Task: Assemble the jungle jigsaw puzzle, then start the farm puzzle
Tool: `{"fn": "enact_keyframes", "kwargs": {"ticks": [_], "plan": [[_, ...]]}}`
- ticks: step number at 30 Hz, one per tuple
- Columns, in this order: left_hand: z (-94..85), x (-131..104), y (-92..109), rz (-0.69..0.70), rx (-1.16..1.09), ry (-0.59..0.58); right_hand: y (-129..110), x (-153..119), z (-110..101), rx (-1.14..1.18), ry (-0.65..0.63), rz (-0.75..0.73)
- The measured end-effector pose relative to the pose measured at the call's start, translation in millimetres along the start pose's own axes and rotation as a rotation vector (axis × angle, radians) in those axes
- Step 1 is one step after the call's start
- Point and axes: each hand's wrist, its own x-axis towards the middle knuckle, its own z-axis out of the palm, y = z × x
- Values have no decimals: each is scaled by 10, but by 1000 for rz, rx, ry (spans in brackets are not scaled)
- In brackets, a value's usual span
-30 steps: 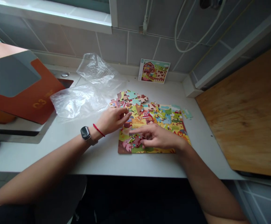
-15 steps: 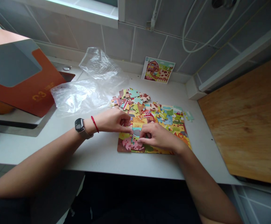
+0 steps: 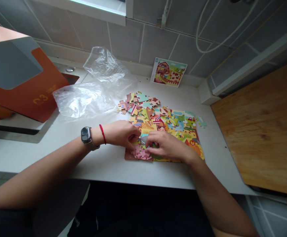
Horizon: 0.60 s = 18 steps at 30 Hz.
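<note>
A colourful jigsaw puzzle (image 3: 194, 148) lies partly assembled on the white counter, close to its front edge. My left hand (image 3: 122, 133), with curled fingers, has its thumb down on pieces at the puzzle's lower left corner. Opposite it, my right hand (image 3: 168, 145) is closed, thumb and fingertips at a pink-patterned puzzle piece (image 3: 143, 155). The fingers partly cover the pieces between the hands. Loose puzzle pieces (image 3: 142, 98) are heaped along the puzzle's far left side, some overlapping its upper part.
A farm picture card (image 3: 169, 72) leans against the tiled wall. Crumpled clear plastic bags (image 3: 84, 100) lie left of the pieces. Farther left stands an orange box (image 3: 42, 95). A wooden board (image 3: 264, 131) borders the right side, and one loose light-green piece (image 3: 202, 121) lies beside the puzzle.
My left hand has come down slightly, its thumb now lower on the corner pieces. The pink pieces at the lower left sit closer together. My right hand has stayed nearly in place.
</note>
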Motion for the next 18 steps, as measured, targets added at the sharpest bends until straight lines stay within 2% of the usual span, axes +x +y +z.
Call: {"fn": "enact_keyframes", "kwargs": {"ticks": [8,18], "plan": [[-2,14,18,-54,5,-17,-12,-15,36,-49,16,-161],[4,0,10,-49,-10,-16,-84,-27,57,-97,0,-179]]}}
